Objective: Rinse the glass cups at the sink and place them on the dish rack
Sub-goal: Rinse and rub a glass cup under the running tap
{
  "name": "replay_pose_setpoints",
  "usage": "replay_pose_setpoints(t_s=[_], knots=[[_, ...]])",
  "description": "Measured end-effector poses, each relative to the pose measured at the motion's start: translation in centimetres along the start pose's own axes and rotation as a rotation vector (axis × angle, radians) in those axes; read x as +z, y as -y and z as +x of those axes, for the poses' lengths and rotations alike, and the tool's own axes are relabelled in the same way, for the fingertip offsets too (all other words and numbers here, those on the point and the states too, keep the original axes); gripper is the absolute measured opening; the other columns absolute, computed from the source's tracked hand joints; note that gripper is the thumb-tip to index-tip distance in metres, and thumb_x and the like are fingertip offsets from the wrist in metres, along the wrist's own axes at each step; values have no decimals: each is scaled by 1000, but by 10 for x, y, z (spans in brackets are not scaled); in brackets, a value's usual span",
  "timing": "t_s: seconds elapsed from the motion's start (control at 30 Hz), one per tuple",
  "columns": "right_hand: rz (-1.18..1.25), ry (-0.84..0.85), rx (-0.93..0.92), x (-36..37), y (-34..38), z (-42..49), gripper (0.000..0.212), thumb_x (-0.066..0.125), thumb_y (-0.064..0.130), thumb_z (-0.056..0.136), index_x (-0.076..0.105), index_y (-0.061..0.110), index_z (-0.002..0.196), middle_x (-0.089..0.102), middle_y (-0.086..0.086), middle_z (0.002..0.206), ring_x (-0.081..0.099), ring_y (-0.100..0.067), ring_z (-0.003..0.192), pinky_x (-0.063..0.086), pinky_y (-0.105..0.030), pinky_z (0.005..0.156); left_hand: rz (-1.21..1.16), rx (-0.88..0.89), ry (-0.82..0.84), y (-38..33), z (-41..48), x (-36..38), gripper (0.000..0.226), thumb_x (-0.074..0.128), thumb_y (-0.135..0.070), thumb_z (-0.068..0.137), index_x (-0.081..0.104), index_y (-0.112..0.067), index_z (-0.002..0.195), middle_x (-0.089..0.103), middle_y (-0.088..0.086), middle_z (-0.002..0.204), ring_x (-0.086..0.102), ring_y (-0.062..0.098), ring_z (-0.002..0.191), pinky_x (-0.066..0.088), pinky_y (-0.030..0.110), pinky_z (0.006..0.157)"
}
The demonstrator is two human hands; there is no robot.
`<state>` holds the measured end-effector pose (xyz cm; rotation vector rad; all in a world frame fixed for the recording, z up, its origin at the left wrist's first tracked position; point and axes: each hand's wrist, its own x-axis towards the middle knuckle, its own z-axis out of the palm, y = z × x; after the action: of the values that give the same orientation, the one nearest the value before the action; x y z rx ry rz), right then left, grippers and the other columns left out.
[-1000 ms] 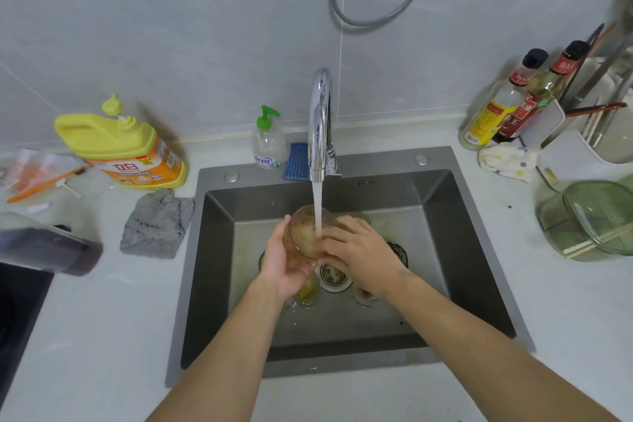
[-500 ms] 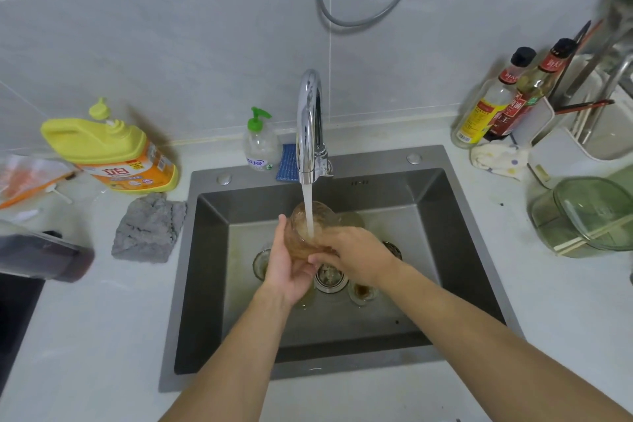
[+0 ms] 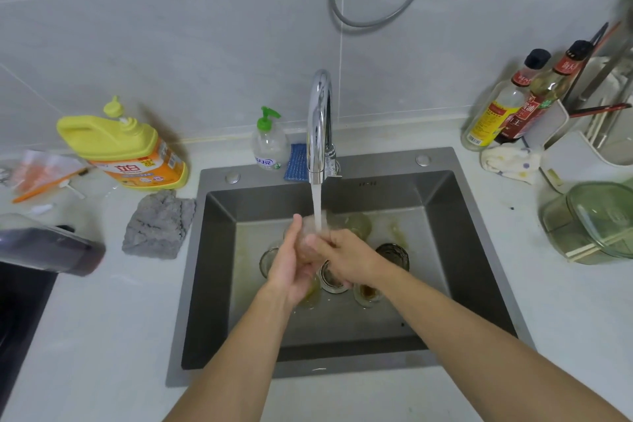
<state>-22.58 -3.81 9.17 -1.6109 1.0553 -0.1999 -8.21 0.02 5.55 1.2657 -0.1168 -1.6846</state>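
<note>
Here we have the glass cup (image 3: pixel 308 233), held right under the running water (image 3: pixel 317 205) above the middle of the sink (image 3: pixel 459 250), a little blurred in our view. The left hand (image 3: pixel 291 265) wraps it from the left, thumb up along its side and fingers curled underneath. The right hand (image 3: pixel 346 257) clasps it from the right, fingers curled over its near side; we cannot tell whether any of them reach inside.

Below the hands we spot more cups on the sink floor: one (image 3: pixel 393 253) to the right, one with brown dregs (image 3: pixel 368 293) nearer us, one (image 3: pixel 358 223) behind the stream, and one (image 3: pixel 268 259) to the left. The drain strainer (image 3: pixel 331 279) sits among them.

The chrome faucet (image 3: pixel 320 123) arches over from the back rim, with a blue sponge (image 3: pixel 296 163) and a green-topped pump bottle (image 3: pixel 269 144) just beside it. Out on the left counter we see a grey cloth (image 3: pixel 159 224) and a yellow detergent jug (image 3: pixel 126 147). On the right stand two sauce bottles (image 3: pixel 496 113), a spotted rag (image 3: pixel 510 161) and a green glass container (image 3: pixel 596 223) with chopsticks against it.
</note>
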Motion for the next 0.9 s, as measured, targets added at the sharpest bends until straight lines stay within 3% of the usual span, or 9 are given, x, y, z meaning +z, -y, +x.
replay_pose_setpoints(t_s=[0.07, 0.17, 0.3, 0.43, 0.5, 0.63, 0.77, 0.83, 0.9], knots=[[47, 47, 18, 2, -2, -2, 24, 52, 37, 108, 68, 24, 121, 57, 11, 48, 47, -4, 39, 48, -25, 51, 31, 1, -7, -1, -3, 1, 50, 59, -52, 101, 86, -11, 92, 78, 19, 109, 78, 28, 95, 59, 41, 93], [-219, 102, -38, -1, -11, -3, 20, 60, 33, 105, 70, 20, 115, 60, 19, 75, 60, 5, 59, 56, -30, 76, -22, -25, -10, -4, -2, -3, 61, 54, -60, 100, 79, -7, 117, 78, 19, 111, 76, 26, 75, 60, 30, 58], [-111, -18, -20, 2, -3, 1, 32, 57, 41, 104, 72, 14, 107, 72, 7, 80, 69, -14, 57, 58, -25, 59, 17, -24, 0, -7, -5, 0, 60, 58, -60, 98, 80, -5, 107, 77, 21, 111, 76, 27, 84, 61, 39, 84], [87, -141, 20, 18, 4, 9, 27, 52, 36, 108, 71, 17, 114, 77, -6, 91, 56, -13, 41, 51, -35, 45, 96, -4, -52, -7, -3, 4, 69, 66, -64, 90, 75, 0, 114, 76, 24, 106, 76, 34, 85, 62, 51, 77], [-38, -86, -39, 19, -2, 6, 23, 55, 35, 106, 72, 24, 118, 76, -1, 98, 59, -10, 47, 57, -35, 52, 43, -4, -88, -8, 2, -2, 78, 72, -71, 79, 76, -5, 120, 75, 22, 119, 75, 36, 101, 60, 53, 96], [-243, -88, -25, 15, -6, 3, 31, 60, 44, 102, 74, 16, 101, 75, 0, 89, 65, -7, 67, 57, -33, 76, -37, -42, -52, -3, 6, -14, 69, 68, -68, 85, 79, -7, 115, 76, 17, 117, 70, 20, 76, 62, 30, 74], [-97, -164, 24, 35, 8, 5, 34, 48, 41, 108, 70, 16, 101, 75, -3, 91, 64, -7, 52, 53, -21, 54, -83, -44, -115, 1, 7, -12, 79, 87, -66, 67, 77, -4, 114, 67, 23, 136, 69, 35, 121, 51, 51, 111], [-56, -118, 25, 40, 2, 5, 28, 49, 38, 108, 68, 17, 111, 73, -2, 96, 66, -7, 54, 54, -20, 53, -74, -44, -114, -3, 5, -11, 68, 77, -62, 82, 76, -3, 114, 71, 23, 129, 71, 36, 118, 56, 52, 104], [-118, -99, -21, 36, -7, 3, 30, 56, 45, 102, 70, 22, 115, 74, 2, 104, 72, -12, 73, 62, -31, 72, -95, -53, -99, -9, 5, -13, 59, 67, -59, 92, 77, -5, 113, 74, 21, 123, 74, 34, 106, 61, 48, 94]])
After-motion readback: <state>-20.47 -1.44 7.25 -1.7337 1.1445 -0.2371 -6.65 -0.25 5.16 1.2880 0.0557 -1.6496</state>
